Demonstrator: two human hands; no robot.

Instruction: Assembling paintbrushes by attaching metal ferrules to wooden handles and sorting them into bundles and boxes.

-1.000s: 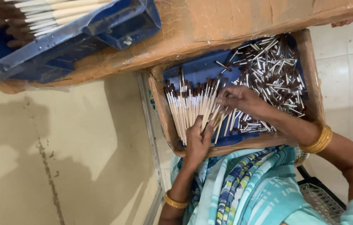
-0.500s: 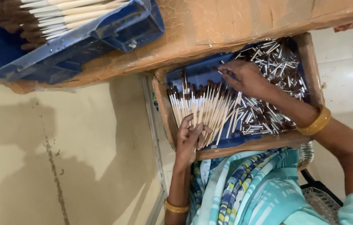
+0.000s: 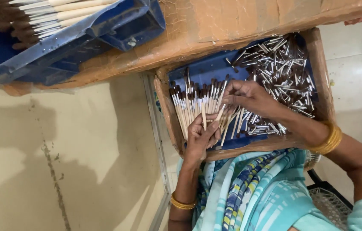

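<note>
A wooden tray (image 3: pixel 166 107) lined in blue rests on my lap. My left hand (image 3: pixel 200 137) grips a fanned bunch of small paint brushes (image 3: pixel 194 102) with pale wooden handles and dark tips. My right hand (image 3: pixel 247 96) pinches one brush at the right edge of that bunch, fingers closed on its handle. To the right in the tray lies a loose heap of metal ferrules with dark bristle tips (image 3: pixel 281 68).
A blue plastic crate (image 3: pixel 82 38) with longer pale-handled brushes stands on a worn brown board (image 3: pixel 232 21) at the top left. Beige floor spreads on the left, white tiles on the right. A black mesh item (image 3: pixel 328 196) sits at the lower right.
My right hand came back from the ferrule heap to the bunch. The left hand's bunch has tilted more upright and fanned wider.
</note>
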